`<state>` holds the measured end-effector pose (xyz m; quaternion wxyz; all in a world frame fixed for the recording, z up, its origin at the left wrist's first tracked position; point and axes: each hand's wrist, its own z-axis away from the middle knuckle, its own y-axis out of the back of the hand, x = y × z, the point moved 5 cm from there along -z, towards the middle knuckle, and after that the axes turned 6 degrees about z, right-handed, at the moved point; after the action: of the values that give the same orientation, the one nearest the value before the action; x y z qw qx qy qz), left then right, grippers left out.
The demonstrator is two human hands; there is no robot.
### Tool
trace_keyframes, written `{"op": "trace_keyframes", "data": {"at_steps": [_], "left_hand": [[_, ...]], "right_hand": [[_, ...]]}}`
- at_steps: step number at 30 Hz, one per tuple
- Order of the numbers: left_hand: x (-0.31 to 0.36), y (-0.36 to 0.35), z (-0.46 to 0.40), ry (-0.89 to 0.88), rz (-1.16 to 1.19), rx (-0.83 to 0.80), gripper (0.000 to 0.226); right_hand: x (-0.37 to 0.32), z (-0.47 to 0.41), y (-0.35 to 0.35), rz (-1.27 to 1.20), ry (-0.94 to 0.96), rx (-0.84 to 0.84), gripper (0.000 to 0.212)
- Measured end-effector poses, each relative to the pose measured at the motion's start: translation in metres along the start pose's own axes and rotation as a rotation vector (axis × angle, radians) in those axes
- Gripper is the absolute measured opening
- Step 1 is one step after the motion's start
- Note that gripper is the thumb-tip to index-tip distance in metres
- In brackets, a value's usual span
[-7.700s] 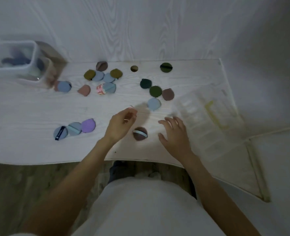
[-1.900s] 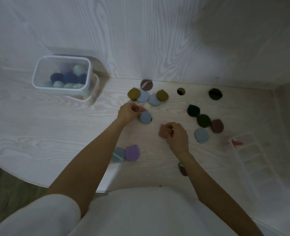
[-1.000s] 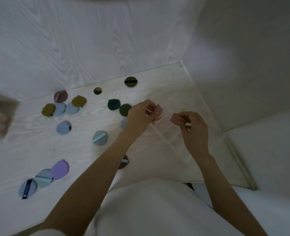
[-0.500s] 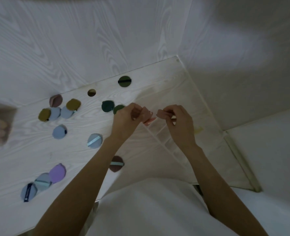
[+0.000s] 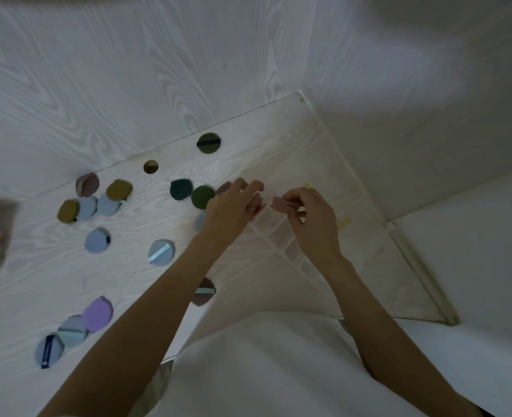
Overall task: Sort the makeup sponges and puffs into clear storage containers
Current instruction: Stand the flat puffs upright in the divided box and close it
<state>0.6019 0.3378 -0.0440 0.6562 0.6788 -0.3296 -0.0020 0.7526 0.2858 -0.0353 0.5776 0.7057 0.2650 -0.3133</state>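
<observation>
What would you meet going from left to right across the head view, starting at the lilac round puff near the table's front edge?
Lilac round puff → grey-blue round puff with a pale ribbon → dark teal round puff → left hand → right hand, pinching a small pink sponge.

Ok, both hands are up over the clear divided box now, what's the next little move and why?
Probably lower the right hand and drop its pinkish puff into an open compartment of the clear divided box. The puff is pinched in its grip right above the dividers, and the left hand hovers beside it. Many puffs, like the purple puff, still wait on the table.
</observation>
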Motion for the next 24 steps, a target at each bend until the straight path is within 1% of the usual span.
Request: {"op": "trace_keyframes", "data": {"at_steps": [3,5,9,13,15,17,20,22,24], "left_hand": [[-0.003,-0.002,0.0,-0.048,-0.014,-0.127,0.013],[-0.004,0.0,-0.002,-0.047,-0.02,-0.191,0.021],[-0.002,0.003,-0.011,-0.039,-0.056,-0.236,0.029],[0.006,-0.001,-0.019,-0.126,-0.103,-0.269,0.031],[0.003,-0.005,-0.019,-0.12,-0.073,-0.264,0.033],[-0.002,-0.007,-0.017,-0.036,0.006,-0.245,0.035],[-0.008,-0.007,-0.009,0.076,0.111,-0.173,0.024],[-0.009,-0.006,-0.007,0.099,0.131,-0.126,0.017],[-0.01,-0.005,-0.006,0.117,0.129,-0.098,0.015]], "right_hand": [[0.001,-0.002,0.001,-0.006,-0.005,0.01,0.019],[0.0,-0.003,0.002,-0.012,-0.003,0.021,0.018],[0.001,-0.005,0.002,-0.02,0.003,0.028,0.017],[0.002,-0.006,-0.001,-0.03,-0.002,0.016,0.017],[0.002,-0.006,-0.001,-0.039,-0.004,0.018,0.017],[0.003,-0.007,0.0,-0.041,-0.001,0.037,0.015],[0.001,-0.014,0.001,-0.027,0.033,0.039,0.012],[0.0,-0.022,0.0,-0.025,0.076,-0.001,0.012],[-0.002,-0.033,-0.004,0.002,0.126,-0.081,0.011]]}}
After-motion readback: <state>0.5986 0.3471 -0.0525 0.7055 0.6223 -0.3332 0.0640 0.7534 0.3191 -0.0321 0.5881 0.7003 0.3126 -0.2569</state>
